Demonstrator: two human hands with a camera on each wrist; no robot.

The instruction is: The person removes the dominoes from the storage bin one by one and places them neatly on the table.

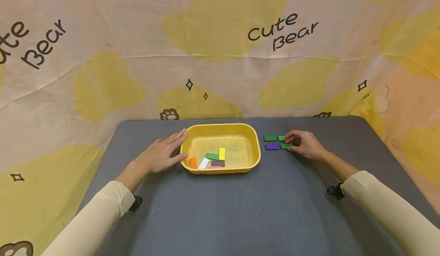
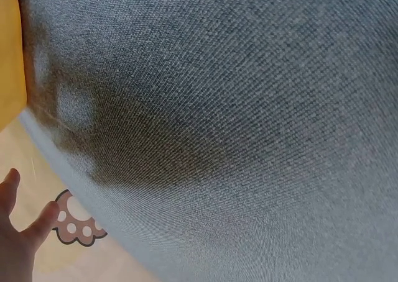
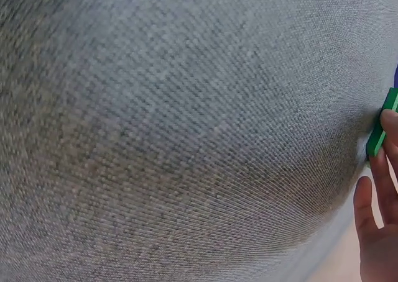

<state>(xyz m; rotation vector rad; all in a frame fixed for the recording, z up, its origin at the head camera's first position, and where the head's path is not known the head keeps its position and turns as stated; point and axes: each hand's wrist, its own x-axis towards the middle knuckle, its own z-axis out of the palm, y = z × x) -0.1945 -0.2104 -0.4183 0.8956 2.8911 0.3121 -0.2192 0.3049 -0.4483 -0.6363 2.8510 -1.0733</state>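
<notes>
My right hand [image 1: 305, 145] is at the right of the yellow tub, thumb and fingertips bent at the right end of a small group of flat, rectangular dominoes. It pinches the near green domino [image 1: 285, 146], whose long edge shows against the thumb in the right wrist view. Behind that one lies a lighter green domino [image 1: 281, 138], partly covered by the fingers. To their left are another green domino [image 1: 270, 138] and a purple domino [image 1: 272, 146]. My left hand [image 1: 161, 153] has its fingers extended against the left rim of the yellow tub [image 1: 255, 149].
Inside the tub, near its front left, several dominoes lie loosely: an orange one [image 1: 193, 162], a white one [image 1: 204, 163], a green one [image 1: 212, 156], a yellow one [image 1: 222, 153], and brown and pink ones. A grey cloth-covered table [image 1: 220, 210] meets a patterned curtain [image 1: 220, 88] behind.
</notes>
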